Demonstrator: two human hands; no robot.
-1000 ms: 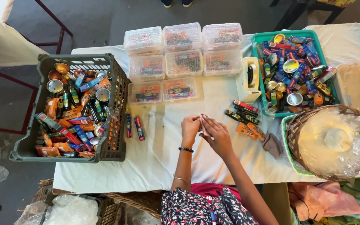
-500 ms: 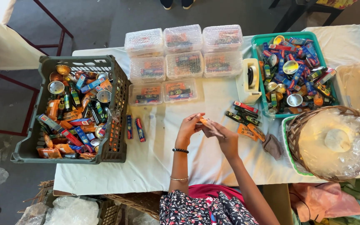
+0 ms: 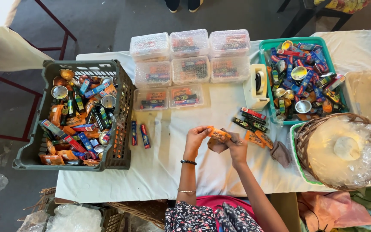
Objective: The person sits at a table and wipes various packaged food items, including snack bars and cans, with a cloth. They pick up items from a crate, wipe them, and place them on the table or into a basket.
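Note:
My left hand (image 3: 195, 136) and my right hand (image 3: 235, 147) meet over the middle of the white-clothed table (image 3: 164, 167). Between them they hold a small orange packet (image 3: 218, 133) by its two ends, a little above the cloth. A brownish rag (image 3: 217, 145) sits under my right hand. Just right of my hands lie several loose orange and dark packets (image 3: 254, 129). Two small packets (image 3: 139, 133) lie on the cloth to the left, beside the crate.
A dark plastic crate (image 3: 39, 141) full of packets and tins stands at left. Several clear lidded boxes (image 3: 190, 60) line the back. A white tape dispenser (image 3: 256, 86), a teal tray (image 3: 266, 47) of packets and a wicker basket (image 3: 305, 141) with plastic film stand at right.
My hands have drawn slightly apart and risen; the orange packet, hidden between my fingers a second ago, now shows stretched between both hands.

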